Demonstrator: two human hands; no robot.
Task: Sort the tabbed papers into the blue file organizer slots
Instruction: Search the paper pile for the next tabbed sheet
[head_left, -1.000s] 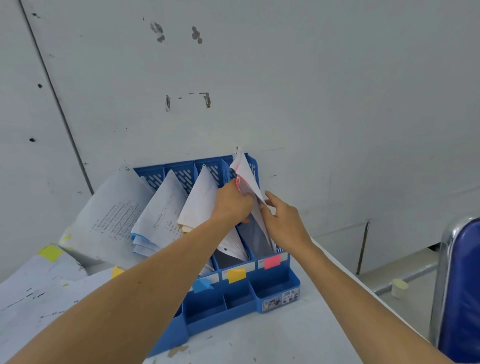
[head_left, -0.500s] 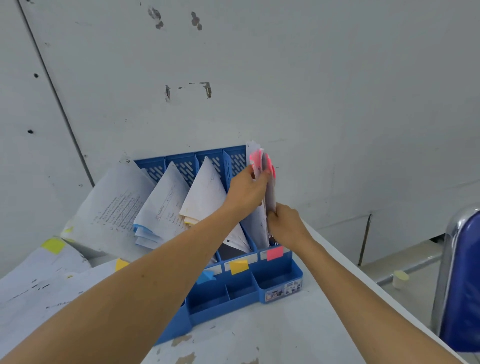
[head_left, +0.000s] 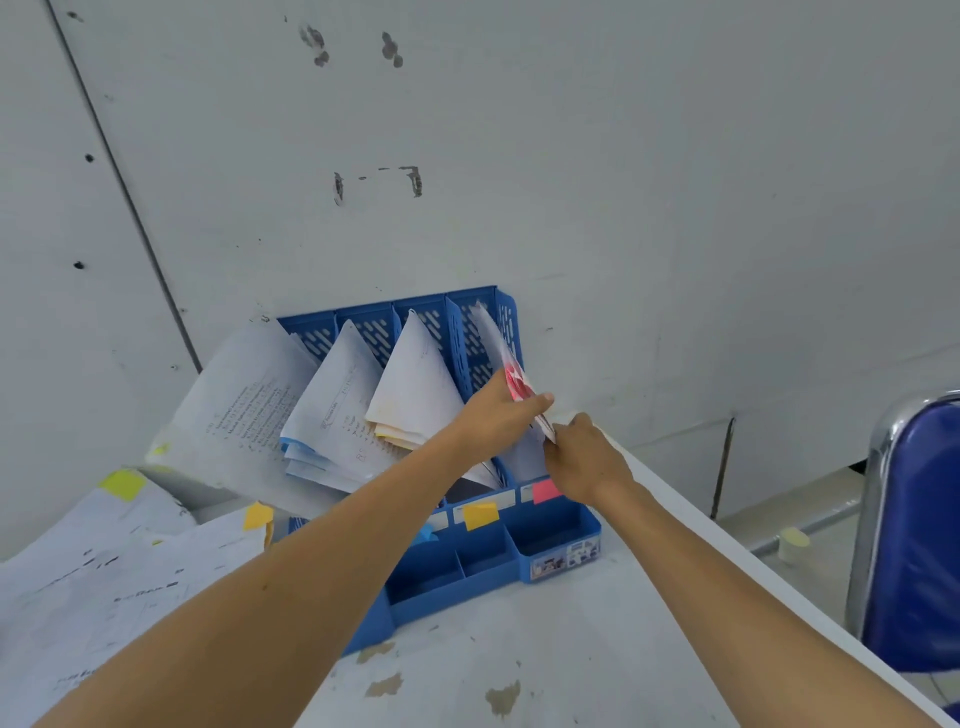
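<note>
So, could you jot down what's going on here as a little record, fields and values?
Setting: blue file organizer on a white table, against the wall
Left grip: left hand pinches the pink-tabbed papers
Right grip: right hand holds their lower edge
Slot in use: rightmost, fronted by a pink label
Other slots: already hold papers
Waiting: loose papers lying left of the organizer

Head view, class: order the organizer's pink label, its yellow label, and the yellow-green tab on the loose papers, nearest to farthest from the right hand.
1. Pink label, just below and left of the right hand.
2. Yellow label, further left along the same front edge.
3. Yellow-green tab, far left of the view.
</note>
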